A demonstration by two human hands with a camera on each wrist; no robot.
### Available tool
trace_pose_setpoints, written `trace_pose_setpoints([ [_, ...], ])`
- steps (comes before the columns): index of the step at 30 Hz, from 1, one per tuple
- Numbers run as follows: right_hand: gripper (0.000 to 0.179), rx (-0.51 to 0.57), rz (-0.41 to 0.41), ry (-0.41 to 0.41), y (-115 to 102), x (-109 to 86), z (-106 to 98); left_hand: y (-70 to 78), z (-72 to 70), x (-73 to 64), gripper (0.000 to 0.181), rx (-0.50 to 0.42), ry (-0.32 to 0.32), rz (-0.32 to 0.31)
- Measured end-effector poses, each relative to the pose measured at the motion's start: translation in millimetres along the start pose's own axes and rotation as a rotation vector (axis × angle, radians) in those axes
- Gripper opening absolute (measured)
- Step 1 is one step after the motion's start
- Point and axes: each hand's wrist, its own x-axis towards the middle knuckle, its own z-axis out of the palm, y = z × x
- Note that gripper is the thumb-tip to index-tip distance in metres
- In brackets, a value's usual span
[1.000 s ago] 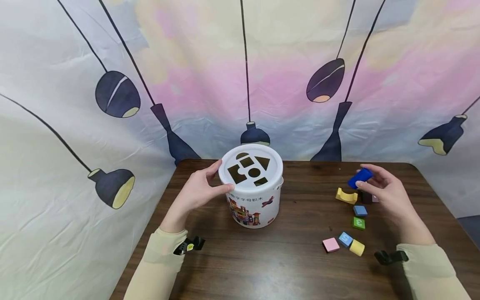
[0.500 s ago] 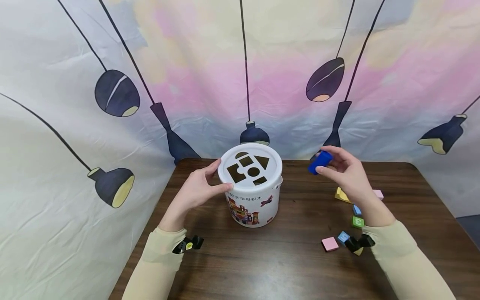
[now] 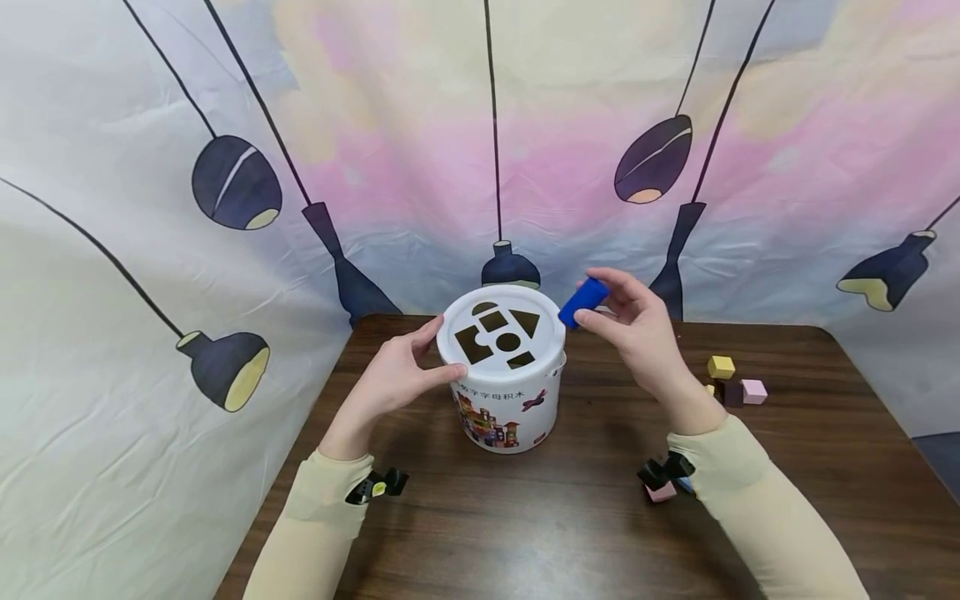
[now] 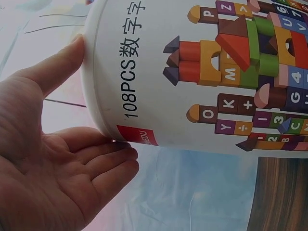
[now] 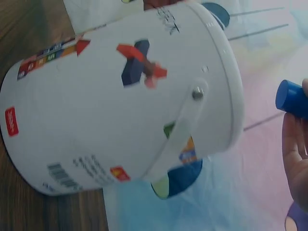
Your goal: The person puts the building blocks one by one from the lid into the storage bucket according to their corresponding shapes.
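A white block bucket (image 3: 504, 408) stands upright on the table, its white lid (image 3: 551, 350) cut with several shaped holes. My left hand (image 3: 390, 379) rests against the lid's left rim, thumb in front and index finger behind. In the left wrist view, the left hand's fingers (image 4: 110, 166) are nearly straight at the rim. Just right of the lid, my right hand (image 3: 637, 329) pinches a blue cylinder block (image 3: 583, 302) between thumb and fingers, tilted in the air. The right wrist view shows the cylinder's round end (image 5: 284, 95), apart from the bucket.
On the table's right side lie a yellow block (image 3: 721, 367), a dark brown block (image 3: 731, 392) and a pink block (image 3: 753, 392). Another pink block (image 3: 660, 492) is partly covered by the right wrist strap. A printed cloth (image 3: 420, 167) hangs behind the table.
My right hand has carried the blue cylinder block leftward from above the loose blocks to beside the lid. The left hand and the bucket have stayed in place.
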Motion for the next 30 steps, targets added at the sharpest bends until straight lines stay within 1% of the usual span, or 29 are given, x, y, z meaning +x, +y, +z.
trace_pose_setpoints([
  [4,0.051,-0.001,-0.035,-0.046,1,5.6,18,-0.3,-0.4,-0.4,0.1,0.002,0.002,-0.005],
  [7,0.052,-0.029,-0.037,-0.081,0,9.1,28,-0.4,-0.3,-0.8,0.1,0.002,0.002,-0.007],
  [11,0.053,-0.06,-0.023,-0.117,0,14.2,39,0.1,0.0,-0.8,0.101,0.0,0.001,-0.004],
  [15,0.054,-0.068,0.001,-0.151,2,18.7,48,0.5,0.5,-0.6,0.101,-0.004,0.001,-0.005],
  [21,0.051,-0.103,0.034,-0.211,5,21.3,56,-0.3,0.8,-0.4,0.101,0.001,-0.005,-0.01],
  [24,0.05,-0.152,0.027,-0.232,7,21.8,59,-0.9,0.8,-0.3,0.101,-0.003,-0.008,-0.011],
  [30,0.046,-0.278,0.011,-0.226,14,24.2,61,-1.3,0.1,0.2,0.102,-0.001,-0.009,-0.01],
])
